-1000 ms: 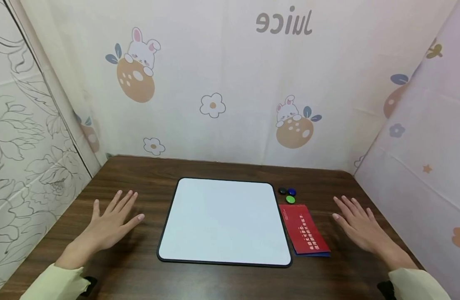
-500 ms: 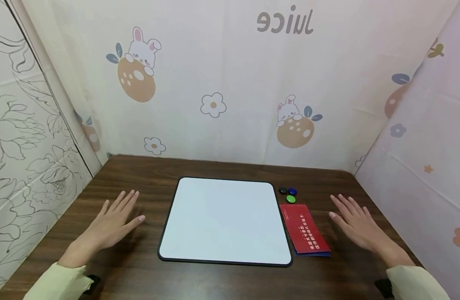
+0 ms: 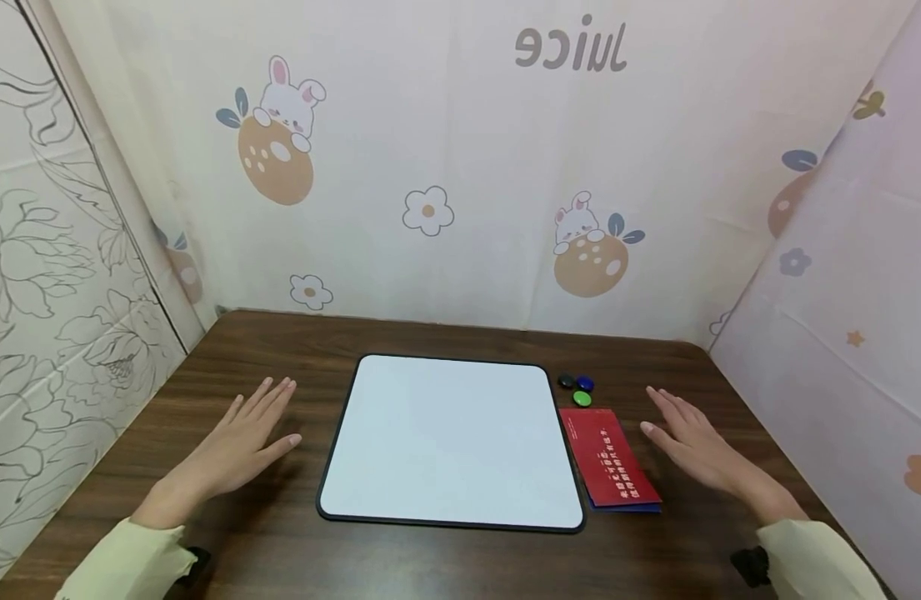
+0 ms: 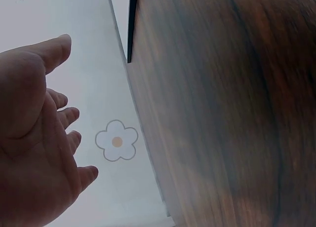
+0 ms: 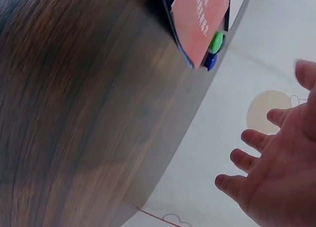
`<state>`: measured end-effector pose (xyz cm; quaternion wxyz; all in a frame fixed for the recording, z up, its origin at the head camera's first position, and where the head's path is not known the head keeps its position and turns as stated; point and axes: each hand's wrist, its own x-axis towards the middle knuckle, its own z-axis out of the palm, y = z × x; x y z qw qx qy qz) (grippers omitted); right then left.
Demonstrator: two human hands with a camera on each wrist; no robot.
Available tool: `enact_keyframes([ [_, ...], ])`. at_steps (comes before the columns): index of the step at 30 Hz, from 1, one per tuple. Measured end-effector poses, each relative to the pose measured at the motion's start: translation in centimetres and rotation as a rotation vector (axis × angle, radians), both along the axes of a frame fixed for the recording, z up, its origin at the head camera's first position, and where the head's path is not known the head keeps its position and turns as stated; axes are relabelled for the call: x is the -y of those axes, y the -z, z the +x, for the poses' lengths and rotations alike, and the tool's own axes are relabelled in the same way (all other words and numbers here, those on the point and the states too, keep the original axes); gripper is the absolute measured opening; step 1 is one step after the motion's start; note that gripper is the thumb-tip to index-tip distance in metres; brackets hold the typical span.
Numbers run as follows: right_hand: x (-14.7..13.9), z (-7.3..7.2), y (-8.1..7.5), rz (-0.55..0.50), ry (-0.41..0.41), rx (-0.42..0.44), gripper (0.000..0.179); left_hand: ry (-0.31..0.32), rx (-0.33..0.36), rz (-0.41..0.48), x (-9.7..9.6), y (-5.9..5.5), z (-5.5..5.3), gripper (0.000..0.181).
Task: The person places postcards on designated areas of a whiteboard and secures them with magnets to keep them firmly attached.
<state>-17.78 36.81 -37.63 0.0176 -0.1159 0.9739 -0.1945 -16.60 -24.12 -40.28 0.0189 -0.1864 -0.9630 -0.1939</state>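
Observation:
A white board with a dark rim [image 3: 451,442] lies flat in the middle of the brown wooden table. My left hand [image 3: 235,442], fingers extended and thumb apart, is to the left of the board and holds nothing. On the other side, my right hand [image 3: 696,442] hovers with straight fingers near a red card with white lettering [image 3: 608,457]. Under that card a blue edge [image 3: 628,507] peeks out. Just beyond the card sit a black button-like disc [image 3: 567,381], a blue one [image 3: 584,383] and a green one [image 3: 582,399]. The right wrist view also shows the green disc [image 5: 216,42].
Behind the wooden table [image 3: 445,567] hangs a pale curtain [image 3: 445,125] printed with rabbits, fruit and flowers. Similar cloth [image 3: 873,292] closes off the right side. A panel with line-drawn flowers [image 3: 40,275] stands at the left.
Both hands have drifted inward, the left one rightward and the right one leftward toward the red card. The board, card and discs stay where they were.

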Motion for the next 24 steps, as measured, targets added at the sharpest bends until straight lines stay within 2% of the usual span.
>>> enact_keyframes([
  [12,1.6,-0.7,0.2,-0.022,-0.028,0.013,0.078,0.000,0.053,0.040,-0.4,0.5,-0.3,0.074],
  [24,2.7,-0.8,0.9,-0.055,-0.028,0.047,0.077,0.039,0.051,0.043,-1.6,1.0,-1.0,0.074],
])
